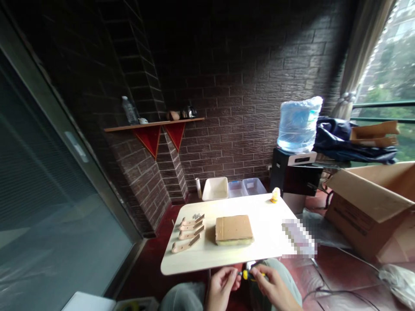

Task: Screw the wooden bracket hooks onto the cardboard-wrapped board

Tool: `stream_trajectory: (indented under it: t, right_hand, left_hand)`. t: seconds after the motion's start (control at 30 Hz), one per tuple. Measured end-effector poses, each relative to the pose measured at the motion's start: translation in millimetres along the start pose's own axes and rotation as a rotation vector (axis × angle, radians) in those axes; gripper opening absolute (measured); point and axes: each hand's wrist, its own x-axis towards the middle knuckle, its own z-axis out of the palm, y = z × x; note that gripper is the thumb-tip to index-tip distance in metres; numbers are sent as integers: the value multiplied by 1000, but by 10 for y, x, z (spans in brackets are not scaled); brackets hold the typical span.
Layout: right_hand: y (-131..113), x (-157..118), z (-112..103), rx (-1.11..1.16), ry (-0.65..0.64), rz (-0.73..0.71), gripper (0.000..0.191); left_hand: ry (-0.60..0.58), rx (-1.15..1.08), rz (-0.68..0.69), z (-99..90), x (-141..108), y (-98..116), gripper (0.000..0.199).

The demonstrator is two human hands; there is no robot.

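Note:
Over my lap, just off the table's near edge, my right hand [272,283] is closed round a small yellow-and-black screwdriver [245,274]. My left hand [223,283] pinches at its dark front end; the fingers hide exactly what lies between them. On the table [262,216] in front of both hands rests a flat block topped with brown cardboard [234,228]. Left of it several curved wooden pieces with holes lie in a row, the nearest wooden piece [186,245] closest to me. Behind these sits a small pile of dark screws [196,216].
A small yellow-and-white object [275,195] stands at the table's far right corner. Beyond the table are a cream bin [215,188] and clear plastic bins [254,186]. To the right stand a water dispenser [295,172] and a large cardboard box [359,216]. Cables [333,292] cross the floor.

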Motion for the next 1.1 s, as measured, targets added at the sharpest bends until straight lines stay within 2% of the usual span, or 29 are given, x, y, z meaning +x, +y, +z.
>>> stream_trajectory:
  t: [0.1,0.27,0.43,0.53,0.83,0.97,1.1]
  right_hand:
    - [-83,-103,-48,96,-96,-29,46]
    - [-349,-279,-117,160,-110,-126,40]
    - [-599,-437,-205,213,-140,-167,36]
    - [-694,-532,-243,224,-159,-208,35]
    - [-927,-753,-195,257,-249,-254,36]
    - [-962,-745,-142,240,-228,-241,37]
    - [-956,-611,-69,284,-165,-220,37]
  left_hand:
    - [-1,23,11,26,-153,101,55]
    - [19,28,45,92,-399,309,48]
    - [72,-113,105,169,-551,452,48]
    - [56,-138,139,210,-604,505,49]
    - [52,5,193,188,-721,637,54]
    - [24,32,231,166,-741,743,49]
    - [12,62,224,98,-648,847,49]
